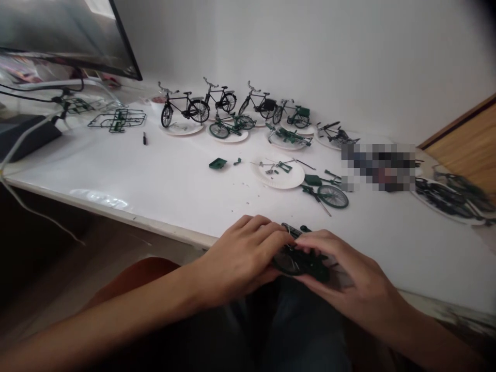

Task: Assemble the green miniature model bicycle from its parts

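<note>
Between my two hands, at the table's front edge, is a dark green model bicycle part (315,269) with a spoked wheel. My left hand (248,253) wraps its fingers round the wheel side. From the right, my right hand (349,266) grips the same part, its thumb and fingertips meeting near my left fingertips. My fingers hide much of the part. Just beyond lie a loose wheel (332,197) and a green box (313,180). A paper plate (267,181) with small pieces stands behind them.
Assembled model bicycles (186,108) stand on plates along the wall. Green part frames (118,120) and a small black tool (144,138) lie at the left, below a monitor (70,36). A green tray piece (217,163) sits mid-table. More bicycles (445,199) lie at the right.
</note>
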### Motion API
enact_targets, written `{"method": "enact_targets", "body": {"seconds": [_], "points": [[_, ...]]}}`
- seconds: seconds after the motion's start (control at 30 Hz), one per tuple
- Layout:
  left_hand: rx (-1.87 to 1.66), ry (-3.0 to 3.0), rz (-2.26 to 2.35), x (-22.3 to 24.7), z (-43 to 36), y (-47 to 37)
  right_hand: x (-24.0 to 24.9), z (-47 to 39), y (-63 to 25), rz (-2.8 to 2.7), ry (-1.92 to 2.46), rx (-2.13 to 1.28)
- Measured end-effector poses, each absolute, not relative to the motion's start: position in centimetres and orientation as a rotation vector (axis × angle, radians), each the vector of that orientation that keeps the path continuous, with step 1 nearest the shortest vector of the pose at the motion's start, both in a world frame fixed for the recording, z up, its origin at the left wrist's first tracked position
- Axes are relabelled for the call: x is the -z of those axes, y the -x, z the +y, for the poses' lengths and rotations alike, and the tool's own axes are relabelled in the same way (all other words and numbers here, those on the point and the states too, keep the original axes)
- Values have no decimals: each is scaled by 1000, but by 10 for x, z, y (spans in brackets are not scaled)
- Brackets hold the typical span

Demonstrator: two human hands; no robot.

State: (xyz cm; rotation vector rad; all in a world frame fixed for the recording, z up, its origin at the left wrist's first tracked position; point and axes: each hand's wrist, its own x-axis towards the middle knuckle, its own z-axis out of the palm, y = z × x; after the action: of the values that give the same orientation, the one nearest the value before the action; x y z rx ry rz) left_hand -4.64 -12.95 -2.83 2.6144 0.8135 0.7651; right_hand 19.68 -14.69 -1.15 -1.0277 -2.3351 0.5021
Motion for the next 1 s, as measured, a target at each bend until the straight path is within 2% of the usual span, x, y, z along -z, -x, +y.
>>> {"method": "enact_targets", "body": {"seconds": [0.27,0.43,0.63,0.83,1.0], "points": [[-959,-2317,759,-1,-76,37,-39,-98,-202,-2159,1273,-663],[-1018,-2121,593,-26,-18,21,-58,-47,-206,-2014,1242,-814],[-1088,-1740,532,-29,33,-3,-41,-16,-207,-1540,1198,-901],[-1135,-1710,593,-10,23,-22,-19,-20,-205,-1224,1048,-1196],[-993,-1454,624,-14,15,-17,-13,-27,-200,-1230,1054,-1299]]}}
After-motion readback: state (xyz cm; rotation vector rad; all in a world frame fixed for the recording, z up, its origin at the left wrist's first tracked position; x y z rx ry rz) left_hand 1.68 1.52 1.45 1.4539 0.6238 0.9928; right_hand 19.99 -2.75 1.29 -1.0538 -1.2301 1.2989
